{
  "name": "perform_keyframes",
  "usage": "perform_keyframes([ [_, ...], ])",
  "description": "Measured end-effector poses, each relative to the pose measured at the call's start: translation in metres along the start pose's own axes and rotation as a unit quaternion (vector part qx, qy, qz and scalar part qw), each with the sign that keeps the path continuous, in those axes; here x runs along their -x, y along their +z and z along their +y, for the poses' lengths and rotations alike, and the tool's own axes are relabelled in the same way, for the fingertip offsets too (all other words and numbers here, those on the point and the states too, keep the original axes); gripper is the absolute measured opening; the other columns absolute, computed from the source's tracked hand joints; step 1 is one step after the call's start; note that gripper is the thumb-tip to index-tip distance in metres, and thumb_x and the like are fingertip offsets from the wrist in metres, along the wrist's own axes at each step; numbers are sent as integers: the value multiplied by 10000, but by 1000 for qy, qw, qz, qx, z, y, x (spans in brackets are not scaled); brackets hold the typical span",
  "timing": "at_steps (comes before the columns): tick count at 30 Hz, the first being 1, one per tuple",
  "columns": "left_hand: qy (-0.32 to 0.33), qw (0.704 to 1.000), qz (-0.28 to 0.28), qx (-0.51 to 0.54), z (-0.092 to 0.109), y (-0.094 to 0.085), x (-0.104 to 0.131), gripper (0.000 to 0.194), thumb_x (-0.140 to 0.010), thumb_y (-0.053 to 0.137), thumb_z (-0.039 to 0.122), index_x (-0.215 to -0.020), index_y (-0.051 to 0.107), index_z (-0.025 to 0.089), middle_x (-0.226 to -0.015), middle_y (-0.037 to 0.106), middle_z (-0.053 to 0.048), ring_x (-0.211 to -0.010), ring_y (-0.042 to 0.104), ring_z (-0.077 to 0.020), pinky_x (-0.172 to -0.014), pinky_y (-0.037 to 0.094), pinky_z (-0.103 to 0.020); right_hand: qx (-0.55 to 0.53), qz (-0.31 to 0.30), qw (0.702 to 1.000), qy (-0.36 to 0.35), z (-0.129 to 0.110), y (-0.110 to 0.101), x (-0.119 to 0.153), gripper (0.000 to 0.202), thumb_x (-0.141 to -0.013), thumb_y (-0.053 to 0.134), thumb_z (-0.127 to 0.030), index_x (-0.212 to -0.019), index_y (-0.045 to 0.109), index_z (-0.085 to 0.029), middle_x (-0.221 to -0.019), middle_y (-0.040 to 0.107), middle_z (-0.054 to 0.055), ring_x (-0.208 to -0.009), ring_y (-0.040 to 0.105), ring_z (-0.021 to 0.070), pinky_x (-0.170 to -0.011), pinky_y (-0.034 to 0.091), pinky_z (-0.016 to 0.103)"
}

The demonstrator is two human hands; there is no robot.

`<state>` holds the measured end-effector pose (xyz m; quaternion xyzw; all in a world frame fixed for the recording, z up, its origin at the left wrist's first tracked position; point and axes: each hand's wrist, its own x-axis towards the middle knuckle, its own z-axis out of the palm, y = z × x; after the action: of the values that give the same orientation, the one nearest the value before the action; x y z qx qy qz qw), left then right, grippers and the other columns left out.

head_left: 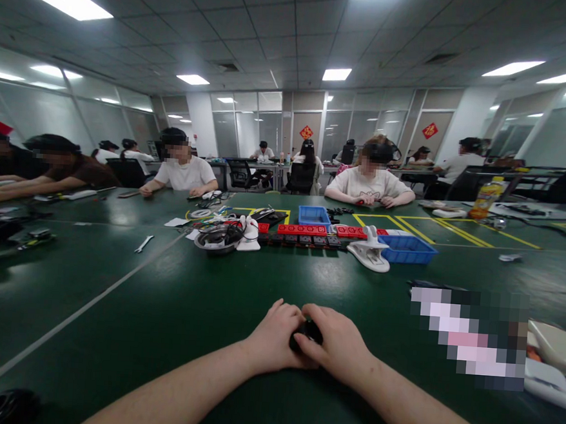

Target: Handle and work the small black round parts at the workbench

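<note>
Both hands meet low in the middle of the head view, close above the green table (pixel 195 361). Between them is a small black rounded object (pixel 307 333), mostly covered by fingers, so its kind does not show. My left hand (pixel 277 334) is closed against its left side. My right hand (pixel 337 338) wraps round it from the right, with the thumb across the near side and the fingers over the top.
Ahead lie a row of red and black blocks (pixel 305 233), a blue bin (pixel 409 249), a white clamp (pixel 372 250) and a dark bowl of cables (pixel 218 236). A wrench (pixel 144 243) lies left. White cases (pixel 549 382) and a bottle (pixel 487 197) stand right. Several people sit around.
</note>
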<state>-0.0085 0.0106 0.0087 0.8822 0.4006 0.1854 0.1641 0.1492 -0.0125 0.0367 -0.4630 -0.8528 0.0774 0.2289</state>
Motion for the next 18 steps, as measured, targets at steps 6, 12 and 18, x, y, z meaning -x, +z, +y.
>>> perform_keyframes([
  [6,-24,1000,13,-14,-4,-3,-2,508,-562,703,558,-888,557,197,-888,544,-15,-914,519,-233,-1001,242,-495,-136,126,982,-29,15,3,1,305,-861,381,-280,-1119,508,-176,-988,606,78,-898,572,180,-771,465,305],
  [12,-71,995,42,-47,-10,-5,-2,490,-582,659,608,-829,561,196,-898,530,-23,-927,502,-241,-994,235,-514,-234,181,952,84,32,21,-7,287,-777,502,-324,-1023,515,-177,-921,586,66,-820,572,191,-741,474,332],
  [18,-114,988,62,-83,-14,-8,-3,489,-631,617,613,-839,574,173,-905,542,-46,-950,496,-259,-997,218,-518,-234,214,945,79,41,23,-13,197,-717,552,-293,-885,552,-190,-909,530,66,-865,527,212,-746,451,357],
])
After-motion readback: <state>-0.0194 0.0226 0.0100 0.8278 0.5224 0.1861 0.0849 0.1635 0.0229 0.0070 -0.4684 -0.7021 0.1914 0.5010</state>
